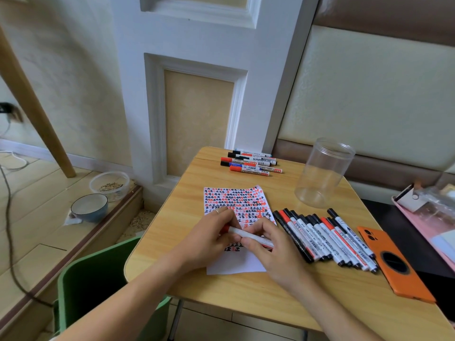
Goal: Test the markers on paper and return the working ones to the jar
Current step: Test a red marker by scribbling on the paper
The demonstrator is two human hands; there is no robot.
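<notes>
Both hands hold one red marker (242,234) level above the paper (237,205), a white sheet covered with rows of red and black marks. My left hand (211,233) grips the red cap end. My right hand (268,244) pinches the white barrel. A clear plastic jar (322,172) stands upright with nothing in it at the back right of the wooden table (187,200). A row of several black and red markers (325,238) lies right of the paper. Another small pile of markers (251,163) lies at the table's far edge.
An orange phone (391,263) lies face down at the table's right front. A green chair (98,281) stands at the left front. Two bowls (98,200) sit on a low step at left. A pink tray (428,217) with packets lies at far right.
</notes>
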